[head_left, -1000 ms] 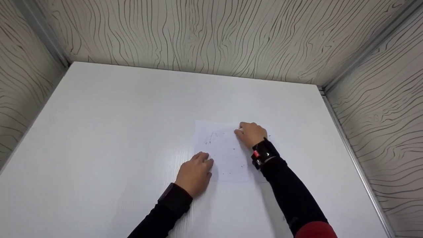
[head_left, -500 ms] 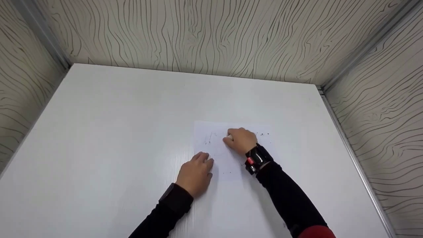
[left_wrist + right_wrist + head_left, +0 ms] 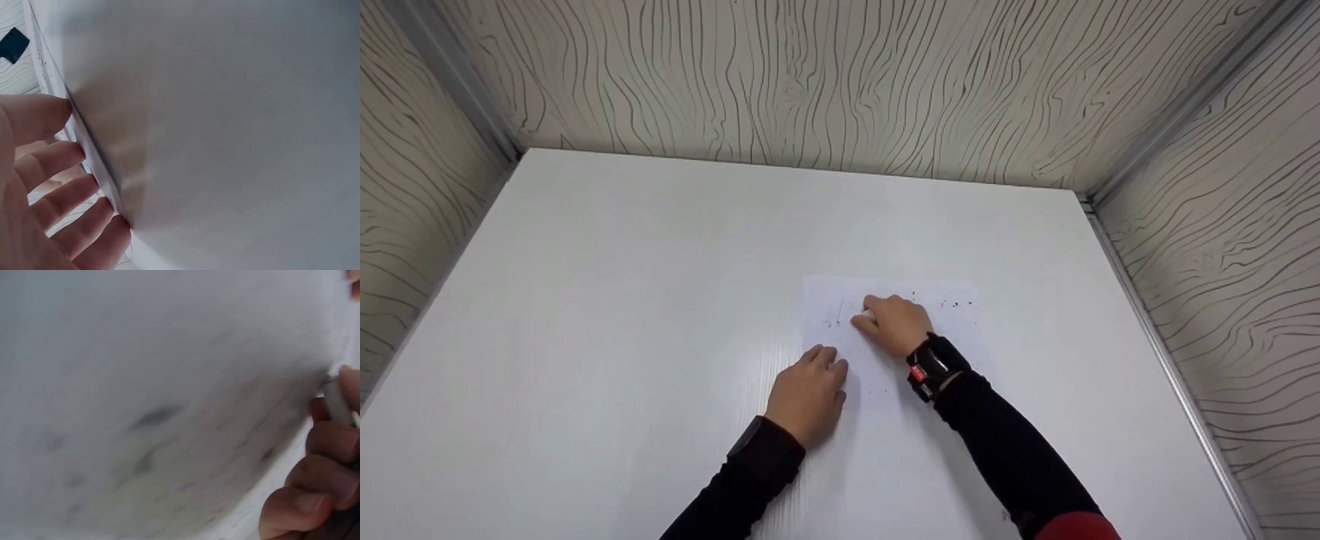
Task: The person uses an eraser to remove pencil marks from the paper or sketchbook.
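A white sheet of paper (image 3: 877,375) lies on the white table, with faint pencil lines (image 3: 841,309) near its upper left. My right hand (image 3: 898,326) pinches a small white eraser (image 3: 337,402) between thumb and forefinger, its end against the paper just right of those lines. Dark eraser crumbs (image 3: 956,304) dot the upper right of the sheet. At the paper's left edge, my left hand (image 3: 808,397) rests with its fingertips on the sheet, gripping nothing. The left wrist view shows these fingers (image 3: 62,199) touching the surface.
The broad white tabletop (image 3: 645,300) extends around the sheet. Behind it stands a wood-grain patterned wall (image 3: 795,82), with similar panels on both sides. A metal rail (image 3: 1162,345) runs along the table's right edge.
My right hand has moved left and slightly nearer across the sheet with the eraser, uncovering dark crumbs at the upper right. My left hand has stayed almost in place.
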`<control>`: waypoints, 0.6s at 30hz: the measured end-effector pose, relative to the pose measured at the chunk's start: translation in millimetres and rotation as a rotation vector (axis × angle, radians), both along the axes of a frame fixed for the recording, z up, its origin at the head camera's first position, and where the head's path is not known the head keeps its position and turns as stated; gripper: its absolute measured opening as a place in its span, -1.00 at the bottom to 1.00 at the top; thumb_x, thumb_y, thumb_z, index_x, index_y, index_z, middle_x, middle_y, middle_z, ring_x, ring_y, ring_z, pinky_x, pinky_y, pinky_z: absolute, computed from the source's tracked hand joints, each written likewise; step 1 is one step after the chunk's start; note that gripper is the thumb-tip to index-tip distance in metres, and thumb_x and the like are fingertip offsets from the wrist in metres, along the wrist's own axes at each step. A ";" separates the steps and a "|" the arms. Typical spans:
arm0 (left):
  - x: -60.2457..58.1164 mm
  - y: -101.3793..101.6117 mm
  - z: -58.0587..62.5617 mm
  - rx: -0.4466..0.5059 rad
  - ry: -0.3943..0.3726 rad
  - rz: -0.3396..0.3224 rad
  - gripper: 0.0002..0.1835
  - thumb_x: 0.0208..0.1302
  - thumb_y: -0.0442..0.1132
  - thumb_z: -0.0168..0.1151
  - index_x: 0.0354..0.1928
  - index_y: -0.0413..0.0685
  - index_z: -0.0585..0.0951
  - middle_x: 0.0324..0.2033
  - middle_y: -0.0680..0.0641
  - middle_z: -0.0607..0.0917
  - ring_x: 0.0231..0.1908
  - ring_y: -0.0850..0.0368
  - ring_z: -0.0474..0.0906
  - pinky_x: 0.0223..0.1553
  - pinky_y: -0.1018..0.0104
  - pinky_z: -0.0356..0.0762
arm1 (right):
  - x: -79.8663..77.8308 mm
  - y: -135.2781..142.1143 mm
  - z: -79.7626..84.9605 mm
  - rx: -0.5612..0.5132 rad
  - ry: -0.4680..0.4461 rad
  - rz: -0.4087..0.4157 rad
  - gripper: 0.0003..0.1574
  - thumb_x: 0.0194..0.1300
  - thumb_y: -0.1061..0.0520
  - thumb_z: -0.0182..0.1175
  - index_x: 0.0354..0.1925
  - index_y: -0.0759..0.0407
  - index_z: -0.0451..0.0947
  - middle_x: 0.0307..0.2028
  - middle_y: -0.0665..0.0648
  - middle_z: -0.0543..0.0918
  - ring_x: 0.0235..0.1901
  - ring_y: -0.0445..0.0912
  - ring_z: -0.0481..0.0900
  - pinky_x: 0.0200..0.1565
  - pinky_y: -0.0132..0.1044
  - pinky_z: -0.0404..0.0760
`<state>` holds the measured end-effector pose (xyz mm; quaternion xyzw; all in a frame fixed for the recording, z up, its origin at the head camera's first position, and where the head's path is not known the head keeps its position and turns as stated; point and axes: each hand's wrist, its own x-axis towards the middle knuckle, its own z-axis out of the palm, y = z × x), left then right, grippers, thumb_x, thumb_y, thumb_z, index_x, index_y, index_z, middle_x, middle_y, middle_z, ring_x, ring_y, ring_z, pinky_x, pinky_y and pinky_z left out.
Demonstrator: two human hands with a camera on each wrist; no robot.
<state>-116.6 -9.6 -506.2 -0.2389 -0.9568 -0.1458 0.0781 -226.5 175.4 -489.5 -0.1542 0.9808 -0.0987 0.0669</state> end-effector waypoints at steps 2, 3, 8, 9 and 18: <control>-0.6 0.5 0.7 0.003 -0.011 0.006 -0.68 0.23 -0.19 0.46 0.00 -0.12 0.73 0.04 -0.14 0.69 0.15 -0.08 0.63 0.00 0.10 0.71 | -2.9 9.5 -1.2 0.047 0.060 -0.069 -0.63 0.47 -0.09 0.23 -0.35 0.15 0.50 -0.60 0.03 0.38 -0.54 -0.05 0.36 -0.45 -0.16 0.43; -0.6 0.8 0.6 0.004 -0.017 0.008 -0.68 0.24 -0.19 0.45 0.00 -0.12 0.73 0.04 -0.14 0.69 0.15 -0.08 0.62 -0.01 0.10 0.71 | -4.7 15.6 -1.6 0.058 0.091 -0.096 -0.63 0.46 -0.07 0.24 -0.36 0.16 0.49 -0.61 0.05 0.37 -0.56 -0.04 0.36 -0.46 -0.15 0.44; -0.4 2.5 -1.2 0.004 -0.001 0.018 -0.74 0.23 -0.19 0.46 -0.07 -0.13 0.74 -0.02 -0.12 0.70 0.12 -0.08 0.64 -0.06 0.11 0.73 | -6.2 20.2 -0.5 0.018 0.183 -0.080 -0.66 0.48 -0.03 0.23 -0.28 0.22 0.52 -0.60 0.15 0.53 -0.59 0.02 0.50 -0.47 -0.07 0.56; -0.1 2.9 -1.1 0.003 0.003 0.019 -0.74 0.23 -0.19 0.45 -0.08 -0.13 0.74 -0.03 -0.12 0.70 0.11 -0.07 0.64 -0.07 0.11 0.73 | -4.5 14.1 -0.5 0.011 0.174 -0.064 -0.67 0.49 -0.04 0.22 -0.25 0.20 0.53 -0.57 0.15 0.57 -0.57 0.02 0.53 -0.46 -0.07 0.58; 3.0 10.5 0.0 -0.004 0.041 0.021 -0.77 0.20 -0.18 0.47 -0.13 -0.10 0.76 -0.08 -0.10 0.71 0.07 -0.06 0.66 -0.03 0.14 0.71 | 2.2 -29.1 -6.9 -0.007 0.080 0.038 -0.67 0.53 -0.03 0.15 -0.35 0.13 0.41 -0.60 0.04 0.41 -0.58 -0.06 0.37 -0.52 -0.20 0.38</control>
